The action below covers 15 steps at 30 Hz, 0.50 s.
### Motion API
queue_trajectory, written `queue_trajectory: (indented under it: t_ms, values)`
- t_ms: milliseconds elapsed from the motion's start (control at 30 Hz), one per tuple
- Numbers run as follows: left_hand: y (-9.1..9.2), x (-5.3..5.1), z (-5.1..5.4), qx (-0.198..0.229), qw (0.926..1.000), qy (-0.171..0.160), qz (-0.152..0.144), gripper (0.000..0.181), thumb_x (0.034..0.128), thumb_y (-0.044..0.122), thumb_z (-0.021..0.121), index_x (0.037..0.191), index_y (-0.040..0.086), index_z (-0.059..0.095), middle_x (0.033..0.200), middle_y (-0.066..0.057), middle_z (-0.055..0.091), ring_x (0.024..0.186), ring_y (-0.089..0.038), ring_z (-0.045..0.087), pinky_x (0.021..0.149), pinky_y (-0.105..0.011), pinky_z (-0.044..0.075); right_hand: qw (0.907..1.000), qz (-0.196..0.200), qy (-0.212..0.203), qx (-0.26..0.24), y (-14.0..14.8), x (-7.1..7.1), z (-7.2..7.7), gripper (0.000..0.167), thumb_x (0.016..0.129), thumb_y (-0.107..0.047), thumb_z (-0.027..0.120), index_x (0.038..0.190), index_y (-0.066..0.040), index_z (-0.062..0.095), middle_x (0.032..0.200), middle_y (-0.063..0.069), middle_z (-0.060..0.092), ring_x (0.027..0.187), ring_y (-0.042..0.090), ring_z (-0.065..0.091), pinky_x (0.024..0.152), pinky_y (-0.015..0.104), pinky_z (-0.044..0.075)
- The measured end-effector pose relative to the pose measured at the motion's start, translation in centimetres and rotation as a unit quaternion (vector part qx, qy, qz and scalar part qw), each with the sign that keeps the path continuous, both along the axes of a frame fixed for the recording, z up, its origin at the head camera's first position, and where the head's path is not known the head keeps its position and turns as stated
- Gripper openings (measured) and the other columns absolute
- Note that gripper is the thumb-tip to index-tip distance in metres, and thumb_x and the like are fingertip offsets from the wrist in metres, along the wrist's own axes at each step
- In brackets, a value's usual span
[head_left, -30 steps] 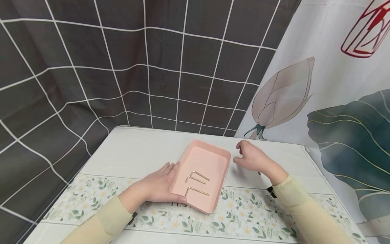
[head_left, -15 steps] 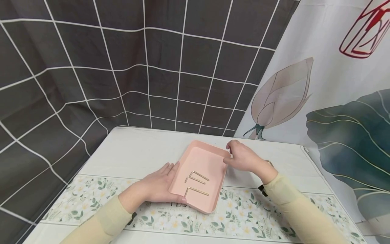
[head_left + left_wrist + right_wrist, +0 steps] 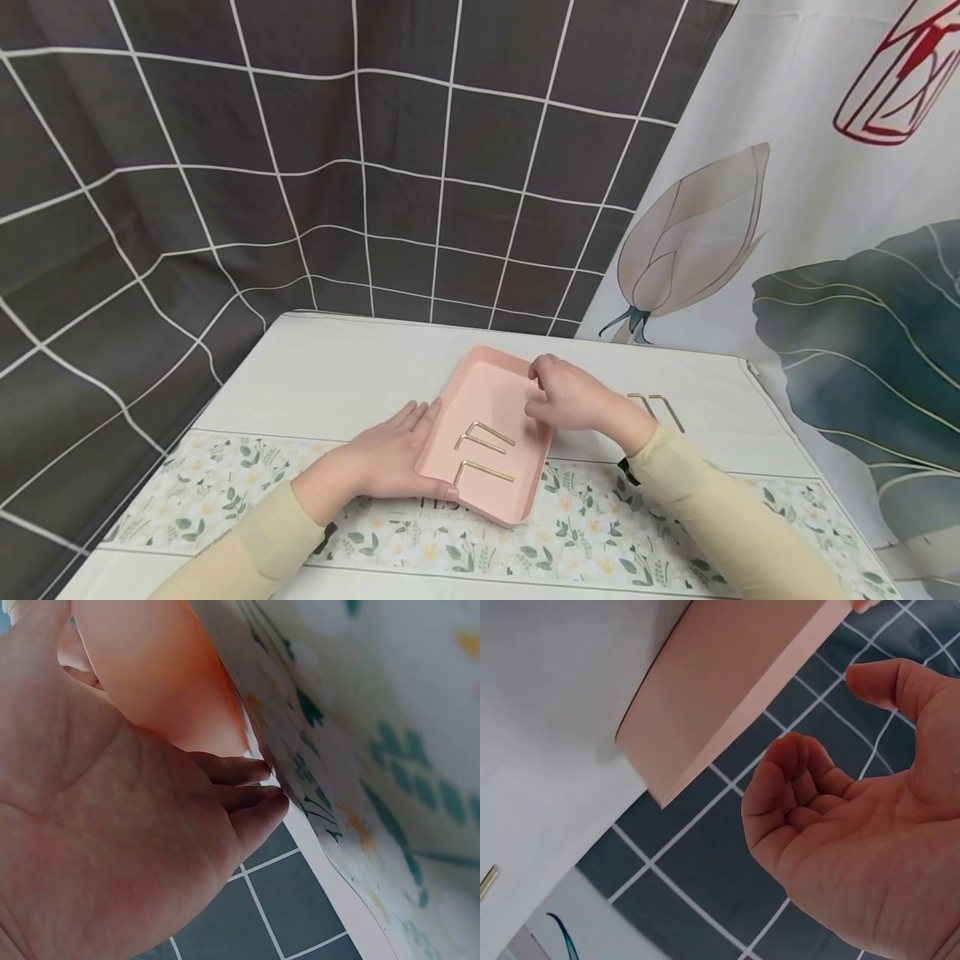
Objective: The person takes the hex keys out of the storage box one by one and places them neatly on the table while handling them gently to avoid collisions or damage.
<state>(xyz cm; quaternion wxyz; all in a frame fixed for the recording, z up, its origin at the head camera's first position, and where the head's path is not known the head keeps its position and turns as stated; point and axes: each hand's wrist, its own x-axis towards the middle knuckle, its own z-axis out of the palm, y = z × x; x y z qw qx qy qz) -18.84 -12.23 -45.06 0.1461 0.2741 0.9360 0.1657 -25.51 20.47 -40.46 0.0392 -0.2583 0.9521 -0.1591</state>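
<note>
- Closest to you, your pale yellow sleeves [image 3: 738,508] reach in from the lower corners over the table cover's floral band [image 3: 592,533].
- Your left hand [image 3: 393,454] lies against the pink tray [image 3: 498,387], its fingers straight along the left side and its thumb spread away from them, at the near edge.
- Inside the tray, the nearest L-shaped rod [image 3: 489,472] lies toward the near end, by your left thumb.
- A little farther in lie a middle rod [image 3: 487,443] and a far rod [image 3: 495,432], close together; you cannot tell whether they touch.
- Your right hand [image 3: 573,396] is over the tray's right wall, fingers loosely curled and thumb apart from them; contact with the rim is hidden.
- Beyond your right forearm, at least two more rods [image 3: 670,410] lie on the white cover, partly hidden.
- Behind the table hang a dark gridded curtain [image 3: 401,204] and a white printed one [image 3: 795,192].
</note>
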Motion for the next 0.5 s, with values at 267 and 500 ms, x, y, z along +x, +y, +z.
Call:
queue_trajectory:
  t_ms: [267,500]
  values:
    - [0.0,0.1,0.1,-0.004,1.0000,-0.003,0.007,0.145,0.0844,0.095,0.064,0.178,-0.001,0.009,0.180,-0.031,0.022,0.169,-0.047,0.018,0.132,-0.059,0.031,0.9992,0.039,-0.002,0.009,-1.9,0.2,-0.7,0.038,0.088,-0.015,0.075,0.120,0.000,0.062,0.096,0.003,0.059,0.082,0.018,0.055,0.076,0.037,0.052]
    - [0.0,0.1,0.2,-0.004,1.0000,-0.003,0.005,0.144,0.0848,0.095,0.064,0.178,-0.001,0.009,0.180,-0.031,0.022,0.169,-0.047,0.018,0.132,-0.058,0.031,0.9947,0.078,0.053,0.041,-3.3,0.3,-1.6,0.035,0.081,-0.019,0.077,0.110,-0.003,0.068,0.083,-0.005,0.055,0.077,0.014,0.052,0.070,0.034,0.050]
